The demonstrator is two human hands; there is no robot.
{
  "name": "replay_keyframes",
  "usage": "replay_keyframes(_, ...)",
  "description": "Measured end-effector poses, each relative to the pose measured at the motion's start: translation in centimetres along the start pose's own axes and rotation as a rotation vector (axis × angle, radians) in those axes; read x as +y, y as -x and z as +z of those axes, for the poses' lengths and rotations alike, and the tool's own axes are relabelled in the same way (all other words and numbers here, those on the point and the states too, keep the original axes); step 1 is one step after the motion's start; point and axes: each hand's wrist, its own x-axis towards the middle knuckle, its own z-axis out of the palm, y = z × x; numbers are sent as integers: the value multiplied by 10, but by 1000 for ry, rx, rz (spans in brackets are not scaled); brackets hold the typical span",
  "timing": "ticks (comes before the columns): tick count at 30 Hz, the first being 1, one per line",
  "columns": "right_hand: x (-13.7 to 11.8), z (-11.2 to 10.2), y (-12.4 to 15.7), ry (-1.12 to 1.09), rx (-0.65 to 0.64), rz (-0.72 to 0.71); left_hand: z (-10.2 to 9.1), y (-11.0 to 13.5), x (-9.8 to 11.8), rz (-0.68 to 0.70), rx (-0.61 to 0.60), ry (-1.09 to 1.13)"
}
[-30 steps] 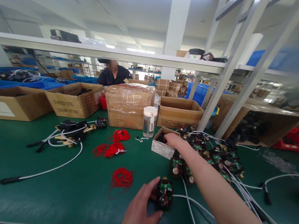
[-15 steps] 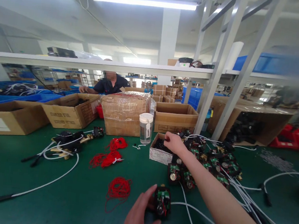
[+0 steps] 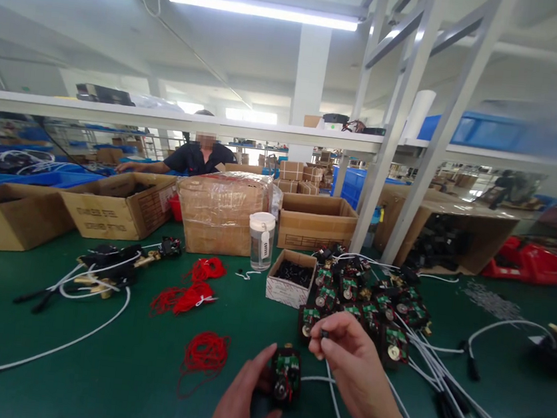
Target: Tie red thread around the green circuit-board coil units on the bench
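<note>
My left hand [image 3: 244, 396] curls its fingers and thumb round the left side of a small black device with a green circuit board [image 3: 286, 374], which rests on the green table. A white cable runs from its right side. My right hand [image 3: 349, 358] pinches a small black part [image 3: 324, 333] between thumb and fingertips, above and to the right of that device. Just beyond stands a small open carton [image 3: 287, 294] full of similar black parts. Several more circuit-board devices [image 3: 348, 289] lie in a cluster behind my right hand.
Red wire coils [image 3: 205, 354] lie left of my hands, with black devices and white cables [image 3: 107, 273] farther left. A lidded bottle [image 3: 260, 242] and cardboard boxes [image 3: 222, 213] line the back. Metal shelf posts [image 3: 410, 157] rise at right. Another person [image 3: 202, 157] sits opposite.
My right hand has come back from the small carton toward me, with a small black part now in its fingertips. My left hand stays at the circuit-board device. The view has shifted slightly.
</note>
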Motion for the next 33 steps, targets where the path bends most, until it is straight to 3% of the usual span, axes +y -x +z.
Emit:
replay_keyframes(8, 3, -3, 17, -61, 33, 7, 0, -1, -5, 24, 3, -13)
replay_keyframes(19, 7, -2, 29, 600, 211, -85, 0, 0, 0, -12, 10, -7)
replay_keyframes(23, 5, 3, 32, 794, 219, -133, 0, 0, -1, -9, 9, -18)
replay_keyframes(28, 4, 7, 33, 926, 230, -187, -1, 0, 0, -13, 4, -33)
replay_keyframes(33, 9, 6, 30, 931, 201, -69, -1, -1, -2, 2, 7, -49)
